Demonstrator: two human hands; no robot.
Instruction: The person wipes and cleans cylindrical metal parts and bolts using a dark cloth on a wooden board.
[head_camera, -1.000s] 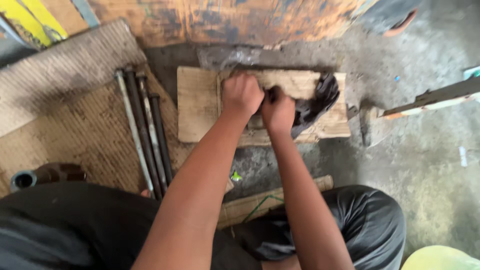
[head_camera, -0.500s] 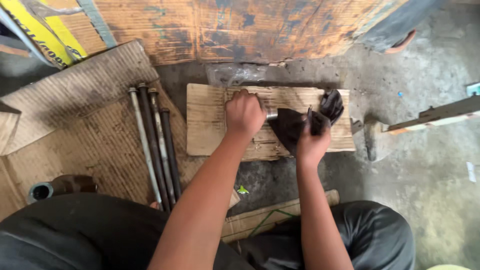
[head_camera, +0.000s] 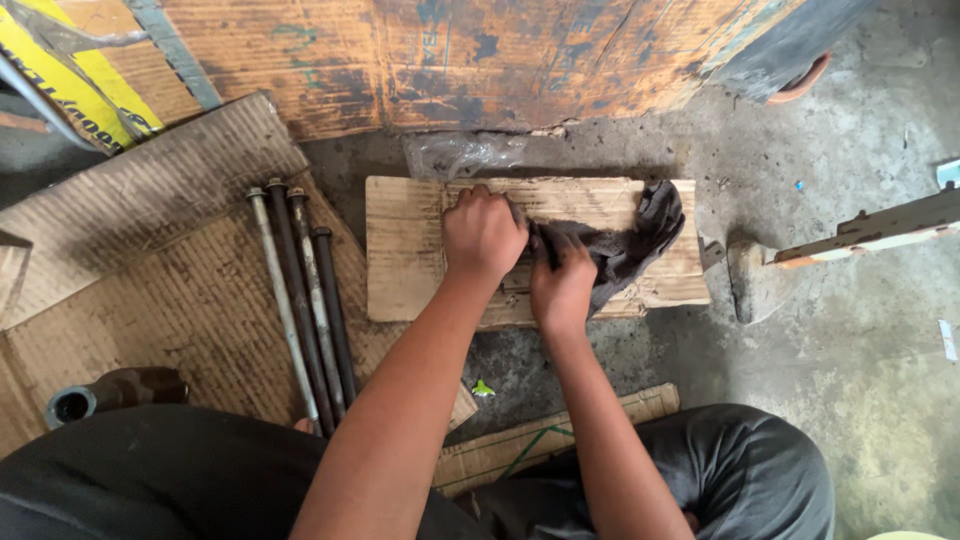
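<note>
**Rod wiping under way on cardboard pad**

Left hand (head_camera: 484, 232) clenching around something on the flat cardboard pad (head_camera: 400, 250), presumably a rod end; the item itself hidden inside the fist. Right hand (head_camera: 562, 280) gripping a dark rag (head_camera: 630, 245) just beside the left fist, pressing it onto the pad near centre. Rest of the rag trailing toward the pad's right edge.

Four long metal rods (head_camera: 300, 290) lying side by side left of the pad, on corrugated cardboard sheets (head_camera: 150, 250). Dark pipe fitting (head_camera: 95, 395) sitting further left and nearer the person. Clear plastic wrap (head_camera: 460, 152) crumpled behind the pad, against a worn orange board (head_camera: 450, 60).

Judging progress: wiping appearing mid-course, one piece in hand. Cannot tell whether the four rods are already cleaned or waiting.
</note>
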